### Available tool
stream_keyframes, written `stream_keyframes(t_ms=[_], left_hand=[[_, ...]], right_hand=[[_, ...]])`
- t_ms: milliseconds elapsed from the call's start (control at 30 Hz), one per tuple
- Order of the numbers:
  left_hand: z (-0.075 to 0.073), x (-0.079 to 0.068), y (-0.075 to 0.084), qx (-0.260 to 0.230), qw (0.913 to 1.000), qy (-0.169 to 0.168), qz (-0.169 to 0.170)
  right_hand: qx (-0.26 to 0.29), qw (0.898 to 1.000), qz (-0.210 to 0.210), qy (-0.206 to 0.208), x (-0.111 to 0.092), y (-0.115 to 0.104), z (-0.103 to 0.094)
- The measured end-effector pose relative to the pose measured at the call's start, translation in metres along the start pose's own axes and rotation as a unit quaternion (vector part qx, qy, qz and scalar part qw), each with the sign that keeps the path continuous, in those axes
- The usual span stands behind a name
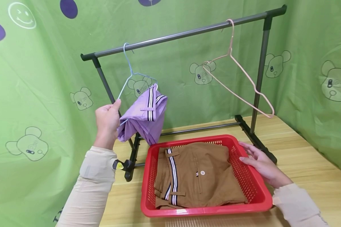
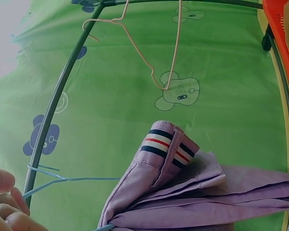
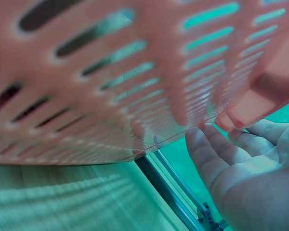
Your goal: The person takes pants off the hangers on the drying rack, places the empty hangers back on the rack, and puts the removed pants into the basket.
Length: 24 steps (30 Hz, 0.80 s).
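My left hand point(image 1: 107, 119) grips the left side of a blue wire hanger point(image 1: 129, 64), whose hook is over the rack's bar. Purple trousers point(image 1: 142, 110) with a striped waistband hang folded on this hanger; in the left wrist view the purple cloth point(image 2: 149, 192) spreads to the right of the fingers point(image 2: 19, 221). My right hand point(image 1: 262, 164) holds the right rim of a red plastic basket point(image 1: 207, 210), thumb over the edge and the other fingers partly hidden. Inside the basket lie folded brown trousers point(image 1: 216, 176) with a striped waistband. From below, the slotted basket wall point(image 3: 168, 106) fills the right wrist view.
A grey metal clothes rack point(image 1: 173, 37) stands on the wooden table point(image 1: 309, 164). Toward its right end hangs a bare pink hanger point(image 1: 251, 82). Green printed curtain point(image 1: 45, 78) surrounds the table behind and at both sides. The basket sits before the rack's base.
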<state>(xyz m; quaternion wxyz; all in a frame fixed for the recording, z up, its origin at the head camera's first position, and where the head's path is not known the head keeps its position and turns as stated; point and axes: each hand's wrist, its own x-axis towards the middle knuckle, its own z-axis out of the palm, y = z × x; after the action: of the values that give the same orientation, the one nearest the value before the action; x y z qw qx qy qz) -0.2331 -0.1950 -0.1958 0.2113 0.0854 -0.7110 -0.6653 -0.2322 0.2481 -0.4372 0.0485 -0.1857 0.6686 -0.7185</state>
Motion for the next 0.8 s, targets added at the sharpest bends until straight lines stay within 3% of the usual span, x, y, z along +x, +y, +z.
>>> stream_keyframes(t_ms=[800], left_hand=[[-0.0019, -0.0041, 0.0086, 0.021, 0.9993, 0.030, 0.009]], right_hand=[[0.012, 1.000, 0.002, -0.003, 0.0002, 0.0019, -0.0008]])
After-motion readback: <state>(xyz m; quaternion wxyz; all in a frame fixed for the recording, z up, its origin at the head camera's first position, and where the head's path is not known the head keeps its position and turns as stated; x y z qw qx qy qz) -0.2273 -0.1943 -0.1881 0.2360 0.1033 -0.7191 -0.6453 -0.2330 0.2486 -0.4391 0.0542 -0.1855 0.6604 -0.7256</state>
